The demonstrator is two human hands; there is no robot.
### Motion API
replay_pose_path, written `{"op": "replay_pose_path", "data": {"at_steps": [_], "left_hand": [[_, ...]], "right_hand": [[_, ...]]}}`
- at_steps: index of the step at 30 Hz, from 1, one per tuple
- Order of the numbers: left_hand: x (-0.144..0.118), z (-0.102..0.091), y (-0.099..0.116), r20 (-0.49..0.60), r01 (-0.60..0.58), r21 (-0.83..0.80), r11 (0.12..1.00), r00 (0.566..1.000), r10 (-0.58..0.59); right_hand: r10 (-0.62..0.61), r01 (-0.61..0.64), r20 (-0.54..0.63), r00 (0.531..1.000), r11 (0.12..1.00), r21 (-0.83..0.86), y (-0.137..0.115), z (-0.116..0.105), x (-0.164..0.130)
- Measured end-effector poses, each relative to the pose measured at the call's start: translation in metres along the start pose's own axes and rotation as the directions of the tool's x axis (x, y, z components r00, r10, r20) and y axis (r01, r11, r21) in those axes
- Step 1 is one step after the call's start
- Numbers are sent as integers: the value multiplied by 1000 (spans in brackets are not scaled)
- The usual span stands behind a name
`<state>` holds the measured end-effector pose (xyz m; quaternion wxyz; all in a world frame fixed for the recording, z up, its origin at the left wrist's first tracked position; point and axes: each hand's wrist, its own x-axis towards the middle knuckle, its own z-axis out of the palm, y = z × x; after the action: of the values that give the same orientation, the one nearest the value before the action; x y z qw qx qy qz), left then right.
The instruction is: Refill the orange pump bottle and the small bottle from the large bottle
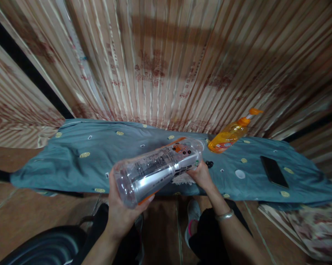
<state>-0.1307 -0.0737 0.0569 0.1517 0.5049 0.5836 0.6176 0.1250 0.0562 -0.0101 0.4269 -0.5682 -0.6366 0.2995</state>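
Nearest the lens, the left hand (119, 209) cups the wide base of a clear plastic bottle (157, 169) lying tilted across the frame's centre, fingers wrapped around it. Just right of centre, the right hand (201, 175) grips its far end above the teal cloth (72, 162). An orange pump bottle (232, 134) leans at upper right, a dark phone (273, 171) well apart further right.

Orange soap bottle (230, 135), phone (273, 171), teal cloth (72, 165)

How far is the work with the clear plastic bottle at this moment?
Done: the large clear plastic bottle is lifted off the blue-green cloth and looks empty. In hand: the left hand grips its base and the right hand its neck end, holding it sideways. Left: the orange pump bottle and black phone lie untouched on the cloth.
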Motion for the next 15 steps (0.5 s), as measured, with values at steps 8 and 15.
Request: {"op": "replay_pose_path", "data": {"at_steps": [8, 15], "left_hand": [[-2, 1, -1, -11, -54, 37, 998, 998, 54], [0, 0, 0, 1, -93, 47, 995, 996, 93]], "right_hand": [[-17, 17, -5, 1000, 1000, 13, 0, 0, 1], [-17, 17, -4, 1000, 1000, 11, 4, 0, 0]]}}
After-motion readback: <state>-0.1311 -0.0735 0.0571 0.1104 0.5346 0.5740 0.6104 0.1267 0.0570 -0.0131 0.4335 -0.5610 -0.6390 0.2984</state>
